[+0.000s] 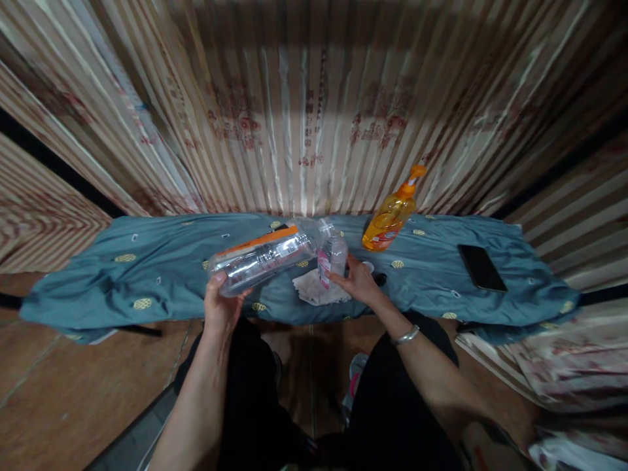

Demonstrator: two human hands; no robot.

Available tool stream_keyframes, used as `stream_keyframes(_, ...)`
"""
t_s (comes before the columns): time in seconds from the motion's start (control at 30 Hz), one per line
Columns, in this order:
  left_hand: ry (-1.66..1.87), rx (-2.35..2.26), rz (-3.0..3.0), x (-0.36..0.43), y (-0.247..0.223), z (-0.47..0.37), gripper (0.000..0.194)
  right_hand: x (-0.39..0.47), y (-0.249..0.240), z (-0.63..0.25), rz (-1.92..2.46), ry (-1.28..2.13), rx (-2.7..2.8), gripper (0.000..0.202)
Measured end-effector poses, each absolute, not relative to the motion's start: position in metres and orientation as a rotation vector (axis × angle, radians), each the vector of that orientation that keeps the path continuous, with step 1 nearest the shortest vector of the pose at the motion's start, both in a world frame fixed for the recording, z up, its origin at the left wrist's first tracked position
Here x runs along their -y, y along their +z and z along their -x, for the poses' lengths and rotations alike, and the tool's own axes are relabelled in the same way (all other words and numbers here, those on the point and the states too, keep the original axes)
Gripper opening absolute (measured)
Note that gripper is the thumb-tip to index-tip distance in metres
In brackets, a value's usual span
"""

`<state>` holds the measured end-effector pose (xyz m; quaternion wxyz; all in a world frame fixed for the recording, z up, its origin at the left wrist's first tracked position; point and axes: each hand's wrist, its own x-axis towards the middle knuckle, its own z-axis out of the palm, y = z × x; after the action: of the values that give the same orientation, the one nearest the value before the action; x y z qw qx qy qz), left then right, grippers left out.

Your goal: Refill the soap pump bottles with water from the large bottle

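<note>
A large clear bottle (265, 256) with an orange-edged label is tilted in my left hand (224, 302), whose fingers are wrapped round its base end. Its neck points right and meets the top of a small clear bottle (333, 256) with a pink label. My right hand (359, 280) grips that small bottle by its lower right side, holding it roughly upright. Beneath the small bottle lies a crumpled whitish cloth or tissue (316, 291). Whether liquid passes between the two bottles is too small to tell.
An orange pump bottle (390, 219) stands behind and right of my right hand. A black phone (482, 267) lies farther right on the blue-green cloth (167, 261). A small black object (380, 279) is beside my right hand. Patterned curtains (304, 131) hang behind the table.
</note>
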<state>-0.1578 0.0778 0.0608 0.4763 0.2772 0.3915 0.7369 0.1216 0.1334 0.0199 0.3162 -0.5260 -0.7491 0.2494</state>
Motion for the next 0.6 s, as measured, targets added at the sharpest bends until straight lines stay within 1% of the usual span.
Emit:
stream_keyframes(0.37, 1.907, -0.981, -0.8, -0.0775, 0.0599, 0.1547, 0.047, -0.1292, 0.0159, -0.1167, 1.433, 0.589, 1.99, 0.04)
stream_keyframes(0.6, 1.9, -1.002, -0.815, -0.0769, 0.0596, 0.1559, 0.049, -0.1299, 0.0123, -0.1181, 1.49, 0.561, 1.983, 0.043)
